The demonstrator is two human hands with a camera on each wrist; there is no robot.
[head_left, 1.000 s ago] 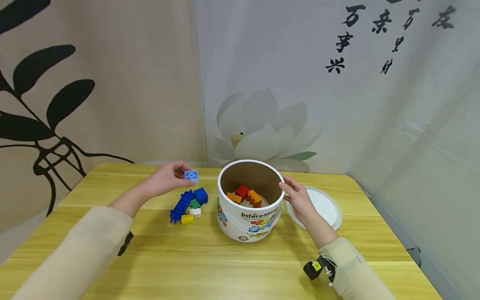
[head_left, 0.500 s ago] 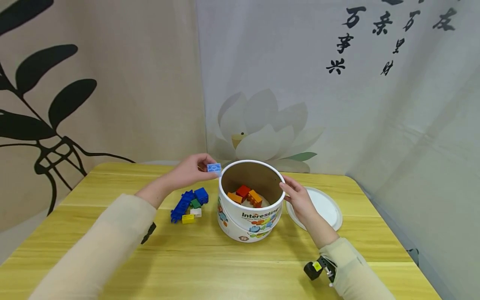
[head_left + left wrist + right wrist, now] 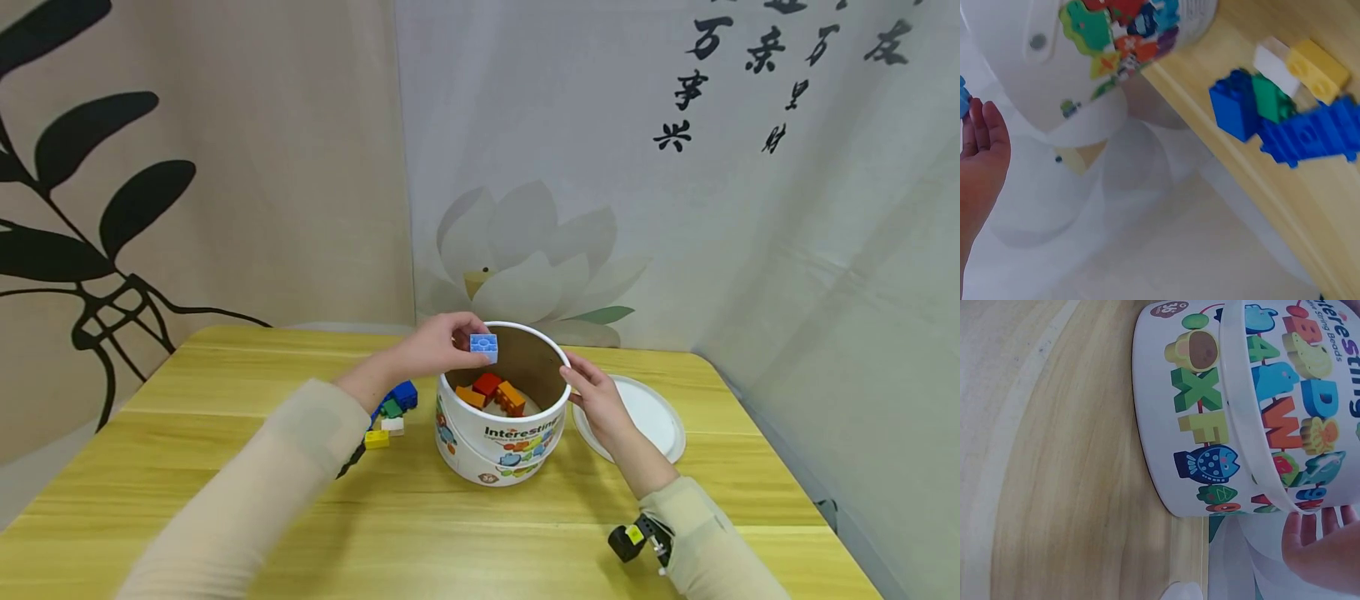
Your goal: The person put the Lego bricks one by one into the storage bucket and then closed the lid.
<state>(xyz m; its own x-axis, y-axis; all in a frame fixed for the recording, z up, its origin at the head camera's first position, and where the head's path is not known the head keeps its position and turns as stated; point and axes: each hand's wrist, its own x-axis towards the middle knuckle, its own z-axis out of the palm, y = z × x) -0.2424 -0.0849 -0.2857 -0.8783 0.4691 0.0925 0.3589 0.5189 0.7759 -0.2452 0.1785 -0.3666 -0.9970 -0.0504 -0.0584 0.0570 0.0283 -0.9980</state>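
Note:
My left hand pinches a light blue toy brick over the mouth of a white printed bucket. In the left wrist view that hand shows at the left edge, its fingertips on the blue brick. My right hand grips the bucket's right rim, thumb at the inside edge and fingers outside; its fingers also show in the right wrist view. Inside the bucket lie a red brick and two orange bricks, one of them a studded orange brick.
Left of the bucket sit a dark blue brick, a green brick, a white brick, a yellow brick and a long blue wheeled base. A round white lid lies on the wooden table at the right.
My left hand has carried the light blue brick rightward from above the loose bricks to over the bucket's opening. The right hand stays on the rim.

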